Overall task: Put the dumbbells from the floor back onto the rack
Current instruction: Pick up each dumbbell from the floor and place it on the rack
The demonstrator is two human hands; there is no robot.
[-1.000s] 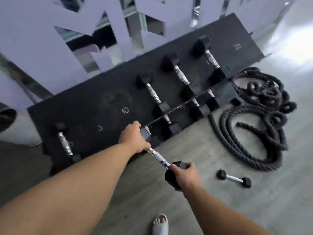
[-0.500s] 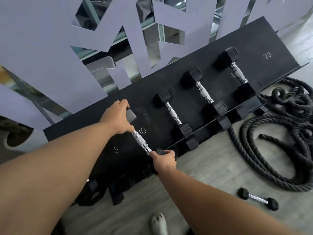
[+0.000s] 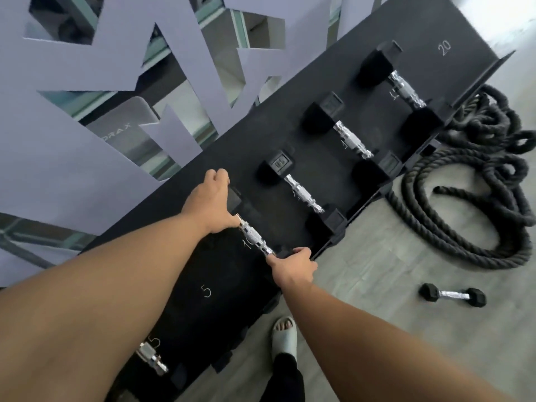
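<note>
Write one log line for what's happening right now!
left hand: on dumbbell | right hand: same dumbbell | where: rack | floor: small dumbbell

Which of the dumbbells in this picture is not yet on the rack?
The small dumbbell lying alone on the grey floor, right of the right hand, near the coiled rope. All the others sit on the black rack.

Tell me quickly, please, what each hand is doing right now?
Left hand: closed on the far head of the dumbbell on the rack.
Right hand: closed on its near head.
</note>
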